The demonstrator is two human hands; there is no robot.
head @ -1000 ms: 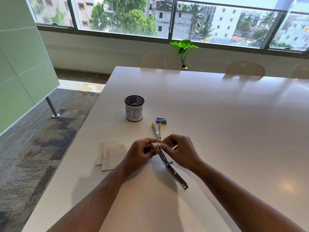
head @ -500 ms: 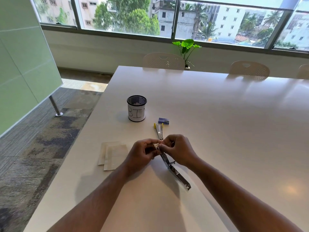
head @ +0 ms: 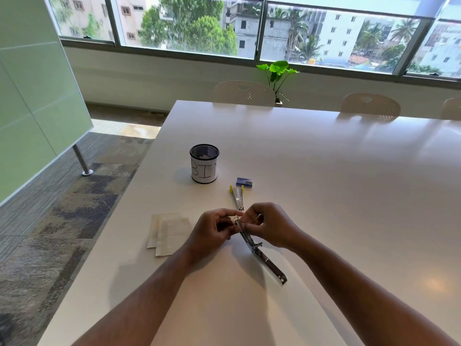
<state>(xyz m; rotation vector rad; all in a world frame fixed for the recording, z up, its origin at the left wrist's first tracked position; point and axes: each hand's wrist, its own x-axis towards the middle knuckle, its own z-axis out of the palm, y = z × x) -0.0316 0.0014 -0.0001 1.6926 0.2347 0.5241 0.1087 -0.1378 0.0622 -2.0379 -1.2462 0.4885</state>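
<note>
Slightly below the centre of the frame, the left hand [head: 214,232] and the right hand [head: 273,227] meet at the upper end of an opened metal stapler [head: 268,262]; the fingers of both hands are curled, and their tips pinch this upper end from the two sides, so each hand is clamped on the stapler. The stapler is long and shiny; it runs slantwise from the fingertips toward the lower right, and its lower end rests on the white table [head: 336,196]. A thin pale piece shows between the fingers of the right hand; I cannot tell what it is.

Just above the hands a second stapler part with yellow ends [head: 237,197] lies flat on the table; its near end is very close to the fingers. Just above it, a little to the right, lies a small blue box [head: 244,182]; to the upper left of the box a black mesh cup [head: 204,163] stands upright, with a white label that reads BIN. To the left of the left hand, two pale paper pieces [head: 169,233] lie overlapped near the left edge of the table.

At the far edge of the table stand pale chairs [head: 244,93]; behind them, under the window, is a green plant [head: 278,71]; a green board [head: 30,96] fills the left side of the frame.
</note>
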